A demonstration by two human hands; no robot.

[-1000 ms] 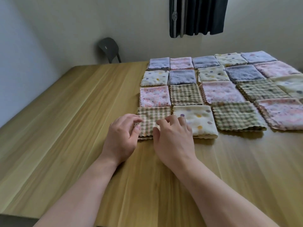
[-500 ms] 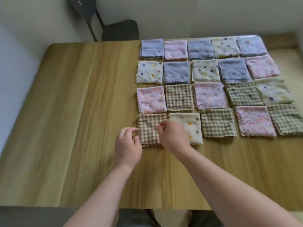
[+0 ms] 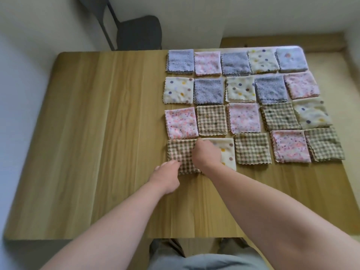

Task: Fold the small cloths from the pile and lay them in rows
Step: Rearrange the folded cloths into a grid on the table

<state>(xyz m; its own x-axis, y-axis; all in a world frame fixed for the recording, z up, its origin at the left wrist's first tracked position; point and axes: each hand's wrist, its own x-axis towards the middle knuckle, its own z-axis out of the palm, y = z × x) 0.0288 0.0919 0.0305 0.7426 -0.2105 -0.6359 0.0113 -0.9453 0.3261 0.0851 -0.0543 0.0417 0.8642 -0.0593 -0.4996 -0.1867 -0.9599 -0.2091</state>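
The checked cloth (image 3: 182, 152), placed in the nearest row.
Near corner is pinched by the left hand (image 3: 167, 175); far corner apparently pinched by the curled right hand (image 3: 206, 153).

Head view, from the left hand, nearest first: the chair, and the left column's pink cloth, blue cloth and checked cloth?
1. The checked cloth, front row, at the left hand's fingertips.
2. The pink cloth, one row back.
3. The blue cloth, back row.
4. The chair, beyond the table.
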